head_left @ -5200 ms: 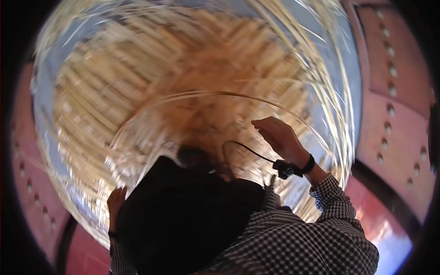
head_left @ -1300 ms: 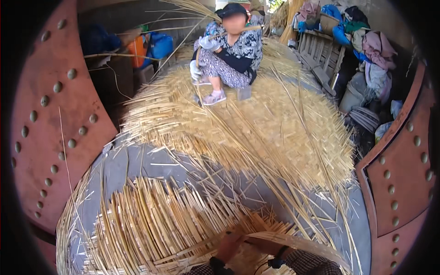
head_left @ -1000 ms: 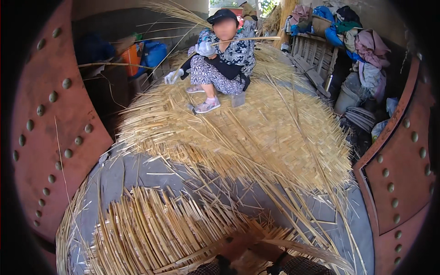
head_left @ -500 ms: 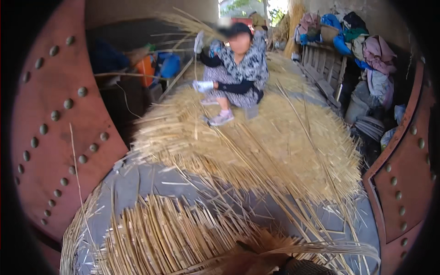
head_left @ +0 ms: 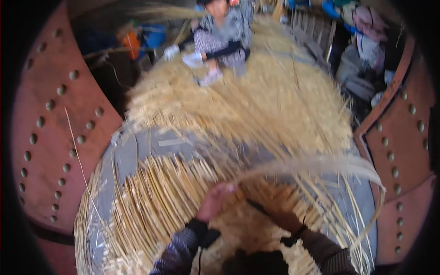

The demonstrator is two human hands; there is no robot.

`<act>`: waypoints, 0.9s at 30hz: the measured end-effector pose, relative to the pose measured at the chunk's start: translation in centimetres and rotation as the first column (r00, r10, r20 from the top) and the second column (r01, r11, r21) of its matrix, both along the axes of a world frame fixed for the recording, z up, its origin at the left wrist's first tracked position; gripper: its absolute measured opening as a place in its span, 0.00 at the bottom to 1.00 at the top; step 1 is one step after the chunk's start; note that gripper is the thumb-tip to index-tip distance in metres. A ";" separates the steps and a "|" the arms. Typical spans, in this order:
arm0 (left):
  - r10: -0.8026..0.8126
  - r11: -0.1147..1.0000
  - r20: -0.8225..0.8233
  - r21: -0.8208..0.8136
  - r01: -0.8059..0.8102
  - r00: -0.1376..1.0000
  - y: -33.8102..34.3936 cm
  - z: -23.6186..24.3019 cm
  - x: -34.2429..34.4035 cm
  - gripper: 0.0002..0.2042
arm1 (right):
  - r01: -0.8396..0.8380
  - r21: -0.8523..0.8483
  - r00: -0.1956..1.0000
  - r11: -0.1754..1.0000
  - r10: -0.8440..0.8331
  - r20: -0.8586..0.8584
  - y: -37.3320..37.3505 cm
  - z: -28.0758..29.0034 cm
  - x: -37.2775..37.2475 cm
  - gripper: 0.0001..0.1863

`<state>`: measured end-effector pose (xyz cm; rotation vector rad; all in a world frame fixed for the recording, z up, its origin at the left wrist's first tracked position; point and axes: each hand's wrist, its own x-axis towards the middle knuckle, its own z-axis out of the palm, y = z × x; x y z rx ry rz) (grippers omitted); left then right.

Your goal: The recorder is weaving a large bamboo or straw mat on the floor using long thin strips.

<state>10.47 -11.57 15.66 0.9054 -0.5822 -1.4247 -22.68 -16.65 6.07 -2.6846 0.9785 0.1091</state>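
My left hand [head_left: 216, 200] is closed at the near end of a pale reed strip [head_left: 311, 166], which arcs out to the right and curls down, smeared by motion. My right hand [head_left: 280, 217] hovers low over the woven reed mat [head_left: 243, 231], its fingers blurred and in shadow. A dark thin shape [head_left: 257, 206] lies beside the right fingers; its kind is unclear. Left of my hands, a row of split reeds [head_left: 158, 192] sticks out from the mat's edge.
Ahead, a person [head_left: 224, 32] in white gloves sits on a large woven reed mat [head_left: 284, 101]. Loose reeds [head_left: 316, 197] cross the grey floor on the right. Red studded door leaves [head_left: 68, 123] stand on both sides. Piled cloths [head_left: 366, 23] lie back right.
My view has tilted down, and both my hands now show fully over the near mat. The pale strip has swung up on the right. The person ahead has lowered a raised hand.
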 end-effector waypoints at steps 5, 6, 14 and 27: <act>-0.165 0.982 0.343 0.147 0.121 0.925 -2.7 -2.0 0.4 0.17 | 0.041 0.228 0.997 0.973 -0.026 -0.069 3.3 2.5 -1.1 0.31; -0.186 0.977 0.305 0.158 0.143 0.934 -3.1 -2.5 0.0 0.16 | 0.017 0.228 0.999 0.974 -0.024 0.027 3.7 2.6 -0.5 0.31; -0.250 0.967 0.443 0.072 0.244 0.861 -5.8 -12.3 -2.7 0.14 | 0.027 0.142 0.963 0.990 -0.063 0.262 -0.1 -2.1 7.5 0.31; 0.104 0.980 0.897 -0.167 0.110 0.430 -1.7 -5.7 -6.1 0.14 | -0.064 0.215 0.996 0.975 0.074 -0.040 -5.7 -5.4 8.9 0.20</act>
